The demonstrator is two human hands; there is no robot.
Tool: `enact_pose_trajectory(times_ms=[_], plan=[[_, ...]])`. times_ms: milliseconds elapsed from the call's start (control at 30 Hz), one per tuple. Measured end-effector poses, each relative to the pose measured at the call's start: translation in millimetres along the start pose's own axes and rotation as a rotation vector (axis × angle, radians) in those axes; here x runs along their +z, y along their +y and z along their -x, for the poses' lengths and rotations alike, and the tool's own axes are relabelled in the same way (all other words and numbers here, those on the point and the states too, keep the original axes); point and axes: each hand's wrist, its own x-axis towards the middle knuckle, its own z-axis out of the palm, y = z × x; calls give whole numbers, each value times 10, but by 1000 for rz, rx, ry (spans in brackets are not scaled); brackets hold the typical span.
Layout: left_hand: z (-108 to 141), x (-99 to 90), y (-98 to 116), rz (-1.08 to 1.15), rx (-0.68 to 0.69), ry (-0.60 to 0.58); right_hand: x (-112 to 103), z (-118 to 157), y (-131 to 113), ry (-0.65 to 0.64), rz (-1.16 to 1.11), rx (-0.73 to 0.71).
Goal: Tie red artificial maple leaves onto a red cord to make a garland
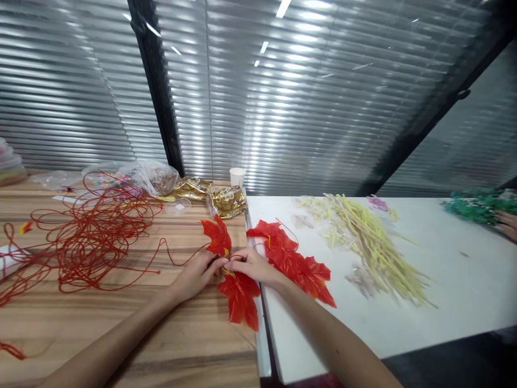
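My left hand point(197, 274) is closed in a pinch at the yellow-green stems between two red artificial maple leaves. The upper leaf point(218, 236) points away from me, and the lower leaf point(241, 299) hangs toward me over the table's edge. My right hand point(253, 265) pinches a thin red cord point(238, 257) at the same spot, its fingertips touching those of my left hand. That cord trails left across the wooden table. Beyond my right wrist, several more red maple leaves point(297, 258) lie strung together on the white table. The exact grip is partly hidden by my fingers.
A large tangle of red cord point(97, 237) covers the wooden table point(161, 345) on the left. Gold packets point(228, 202) and a paper cup point(237, 176) stand at the back. Yellow strips point(367, 242) lie on the white table point(323, 345). Another person's hand point(508, 225) is by green tinsel point(480, 206).
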Motion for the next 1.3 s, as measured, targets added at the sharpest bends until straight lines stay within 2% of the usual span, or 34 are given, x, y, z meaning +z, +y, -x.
enact_pose_trajectory(times_ms=[167, 233, 367, 533, 667, 800, 967, 1067, 1167, 1300], plan=[[-10, -5, -18, 88, 5, 25, 31, -35, 48, 64, -232, 33], [-12, -18, -11, 150, 7, 49, 27, -45, 56, 86, -257, 45], [-20, -44, -9, 331, -77, 67, 3, -39, 29, 97, -157, 53], [-34, -27, -62, 496, -114, -5, -3, -42, 19, -6, -20, 58], [-26, 1, -92, 542, -97, -26, 12, -54, 20, -42, 33, 61], [-12, 10, -99, 669, -51, -40, 10, -60, -7, -24, 19, 19], [-35, 12, -113, 635, -100, 11, 14, -57, -19, 5, 76, -1], [-61, 25, -134, 647, -118, 52, 24, -55, 13, -31, 108, 4], [-72, 39, -146, 677, -97, 52, 23, -59, 56, -78, 102, 5], [-66, 44, -110, 647, -91, 35, -19, -59, 73, -63, 93, 8]])
